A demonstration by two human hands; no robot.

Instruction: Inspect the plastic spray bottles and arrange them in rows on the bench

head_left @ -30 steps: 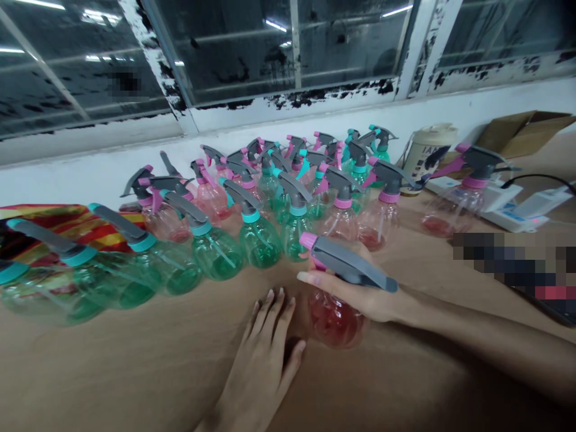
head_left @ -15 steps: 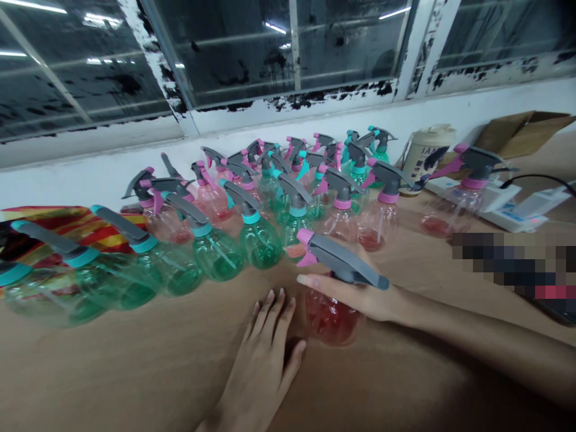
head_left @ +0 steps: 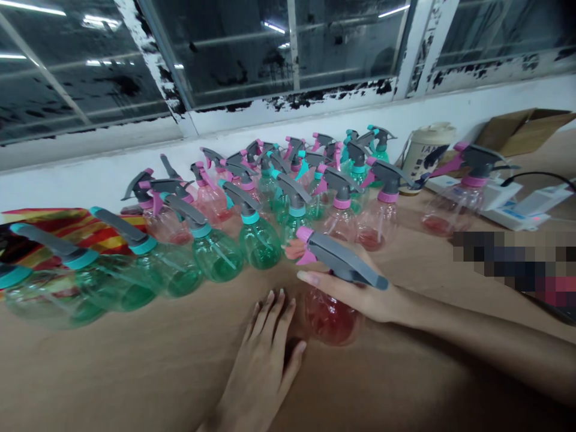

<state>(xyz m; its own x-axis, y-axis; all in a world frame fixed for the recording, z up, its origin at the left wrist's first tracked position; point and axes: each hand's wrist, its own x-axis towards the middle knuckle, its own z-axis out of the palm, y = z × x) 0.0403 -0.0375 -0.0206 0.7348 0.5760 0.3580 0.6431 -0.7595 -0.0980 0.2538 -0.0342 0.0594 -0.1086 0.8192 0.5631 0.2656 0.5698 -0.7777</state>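
My right hand (head_left: 360, 291) is wrapped round the neck of a pink spray bottle (head_left: 330, 318) with a grey trigger head (head_left: 344, 264) and a pink nozzle. The bottle stands on the brown table (head_left: 135, 372) in front of me. My left hand (head_left: 265, 360) lies flat on the table just left of the bottle, fingers stretched out and holding nothing. Behind them stand several green spray bottles (head_left: 258, 240) and pink spray bottles (head_left: 378, 225) in rows up to the white wall.
A striped red and yellow cloth (head_left: 67, 225) lies at the left behind the green bottles. At the right are a beige container (head_left: 425, 150), a cardboard box (head_left: 522, 129), white devices with a black cable (head_left: 517, 201) and one separate pink bottle (head_left: 450, 207).
The trigger head of the held bottle has turned a little, its pink nozzle now showing at the left. My left hand has stayed flat on the table.
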